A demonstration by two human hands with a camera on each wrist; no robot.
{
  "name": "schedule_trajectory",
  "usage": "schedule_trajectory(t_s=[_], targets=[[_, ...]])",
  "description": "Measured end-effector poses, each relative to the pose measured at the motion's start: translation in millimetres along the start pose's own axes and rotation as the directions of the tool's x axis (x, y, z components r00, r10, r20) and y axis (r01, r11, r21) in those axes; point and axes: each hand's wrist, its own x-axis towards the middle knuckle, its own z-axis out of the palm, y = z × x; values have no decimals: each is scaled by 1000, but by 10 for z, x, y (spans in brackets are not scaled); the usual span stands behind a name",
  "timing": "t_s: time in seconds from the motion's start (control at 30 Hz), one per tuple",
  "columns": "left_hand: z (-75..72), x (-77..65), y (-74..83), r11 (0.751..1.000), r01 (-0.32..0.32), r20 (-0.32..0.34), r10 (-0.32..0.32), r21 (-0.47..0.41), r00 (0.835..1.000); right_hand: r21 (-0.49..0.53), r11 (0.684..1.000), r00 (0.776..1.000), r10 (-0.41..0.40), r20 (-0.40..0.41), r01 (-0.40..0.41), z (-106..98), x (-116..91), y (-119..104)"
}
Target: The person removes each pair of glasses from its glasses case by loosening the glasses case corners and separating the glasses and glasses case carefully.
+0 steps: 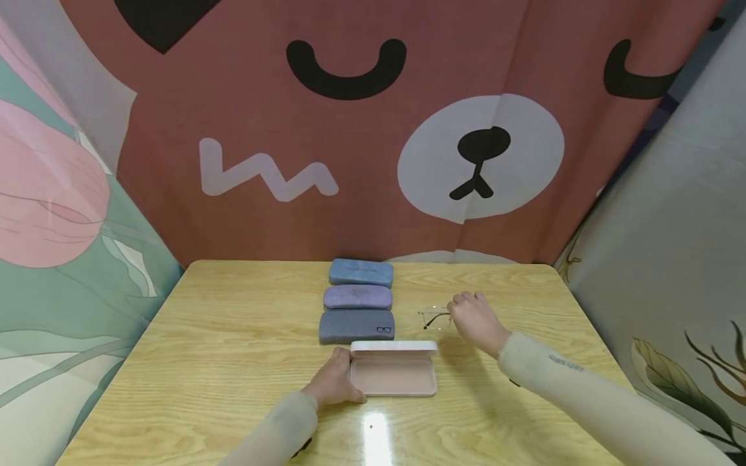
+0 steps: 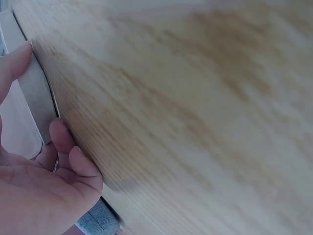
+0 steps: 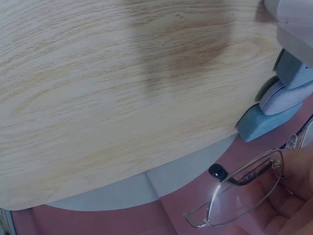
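Note:
An open glasses case (image 1: 393, 378), white outside with a pale pink inside, sits on the table with its lid raised at the back. My left hand (image 1: 333, 380) grips its left end, the thumb at the front corner and the fingers toward the back. In the left wrist view, the thumb and curled fingers span the end wall of the case (image 2: 38, 95). To the right and above the case, my right hand (image 1: 476, 318) holds a pair of thin metal-framed glasses (image 1: 436, 318). The right wrist view shows a lens of the glasses (image 3: 242, 196) sticking out from the curled fingers.
Behind the open case, three closed cases stand in a row: a grey-blue one (image 1: 355, 327) with a small glasses mark, a purple one (image 1: 358, 298) and a blue one (image 1: 361, 272). The wooden table (image 1: 233, 336) ends at a curtain (image 1: 262, 226) with a bear print.

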Motion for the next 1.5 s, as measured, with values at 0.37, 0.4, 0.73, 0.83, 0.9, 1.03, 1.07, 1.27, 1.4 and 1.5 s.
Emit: schedule_trajectory(t_s=[0.37,0.4,0.73,0.83,0.9,1.03,1.07,1.27,1.4,1.5], targets=[[19,5,-9,1000,-10,1,10,-19,1000,-15,1000,1000,6,-21,-6,141,79,116],[19,7,-11,1000,-10,1,10,-17,1000,-19,1000,1000,7,-25,-7,156,84,125],[2,-11,2,1000,-21,-15,21,-14,1000,-20,999,1000,26,-8,-26,286,123,187],[4,-14,-1,1000,-23,-15,23,-16,1000,-25,999,999,39,4,-39,322,134,218],[1,-17,3,1000,-23,-16,23,-21,1000,-24,999,999,47,9,-47,338,142,235],[-2,-17,7,1000,-14,-5,14,-24,1000,-28,998,998,61,14,-60,380,154,271],[-2,-14,7,1000,-13,-3,13,-23,1000,-29,998,998,65,16,-64,390,157,279],[8,-2,-11,1000,0,8,0,-25,1000,-27,996,996,87,21,-87,441,181,316],[9,-4,-14,1000,3,10,-3,-29,1000,-26,995,994,101,29,-100,469,194,331],[5,-7,-4,1000,-4,3,4,-24,1000,-24,993,993,116,36,-115,490,201,340]])
